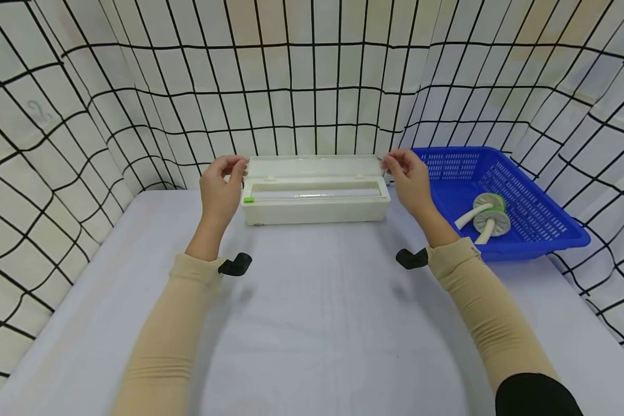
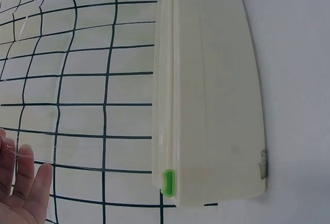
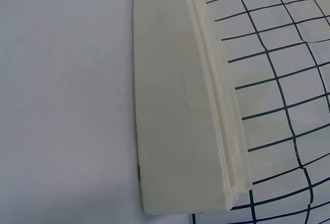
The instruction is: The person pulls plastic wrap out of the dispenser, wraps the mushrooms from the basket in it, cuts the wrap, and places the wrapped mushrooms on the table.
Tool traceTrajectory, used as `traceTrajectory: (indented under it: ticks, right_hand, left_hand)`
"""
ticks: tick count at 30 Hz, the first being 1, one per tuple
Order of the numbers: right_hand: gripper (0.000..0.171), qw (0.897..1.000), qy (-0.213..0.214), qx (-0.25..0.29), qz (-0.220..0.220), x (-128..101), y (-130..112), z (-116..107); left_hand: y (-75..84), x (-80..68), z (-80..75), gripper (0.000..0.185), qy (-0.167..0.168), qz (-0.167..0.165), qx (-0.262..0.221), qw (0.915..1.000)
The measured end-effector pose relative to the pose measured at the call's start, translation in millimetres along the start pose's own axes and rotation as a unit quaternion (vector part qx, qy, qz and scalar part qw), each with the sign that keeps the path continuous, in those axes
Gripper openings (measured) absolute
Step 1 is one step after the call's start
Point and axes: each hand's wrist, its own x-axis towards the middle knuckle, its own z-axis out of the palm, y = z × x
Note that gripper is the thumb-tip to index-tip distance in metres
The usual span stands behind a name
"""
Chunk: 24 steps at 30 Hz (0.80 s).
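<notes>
Dispenser point(image 1: 314, 199): long cream box for cling film, lying on the table point(image 1: 312, 323) near the back wall, long axis running left to right, front face toward the person. Lid point(image 1: 314, 166) stands open behind it; roll point(image 1: 317, 195) lies along the same axis inside. Basket point(image 1: 499, 199), blue, sits just beside its right end, holding a green-and-white double-wheeled item point(image 1: 489, 215). Left hand point(image 1: 221, 185) and right hand point(image 1: 408, 176) sit raised at opposite ends, fingers curled in a pinch; a clear film edge shows near the left fingers point(image 2: 23, 183) in the wrist view, likely stretched between both hands to keep it flat. Green tab point(image 1: 248, 200) marks the left end.
</notes>
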Motion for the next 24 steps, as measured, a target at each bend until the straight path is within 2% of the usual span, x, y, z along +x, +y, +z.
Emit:
traceTrajectory:
  ticks: [9,24]
  right_hand:
    - [0.025,1.0,0.008,-0.009,-0.008,-1,-3,-1]
    - [0.022,1.0,0.01,-0.007,-0.019,-5,-13,-7]
  left_hand:
    - [5.9,-4.5,-4.1,0.02,0.002,0.002,-0.009,1.0]
    - [14.8,-9.8,-7.3,0.019,0.012,0.031,-0.007,0.9994]
